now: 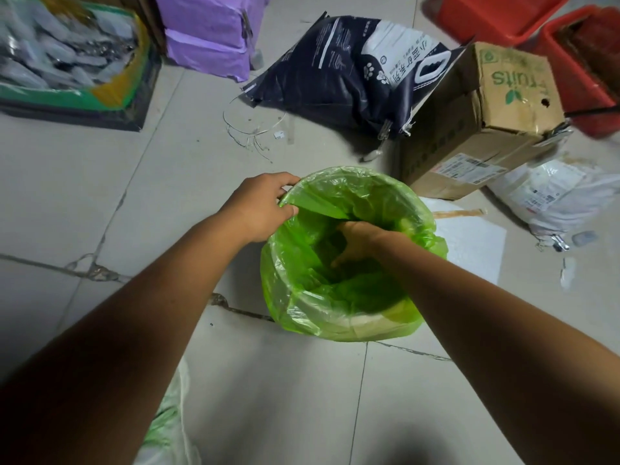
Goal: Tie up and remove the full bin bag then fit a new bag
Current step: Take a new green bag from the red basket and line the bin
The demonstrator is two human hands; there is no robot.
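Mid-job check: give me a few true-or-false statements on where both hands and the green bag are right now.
1. The left hand pinches the green bag at the rim of the bin. True.
2. The right hand rests on the floor. False: it reaches down inside the bag.
3. The bag is folded over the rim. True.
4. The cardboard box lies left of the bin. False: it lies beyond it, to the right.

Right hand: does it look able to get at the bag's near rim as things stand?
Probably yes. The right hand is inside the green bin bag, with the near rim close below its wrist and nothing between; the left hand grips the far-left rim.
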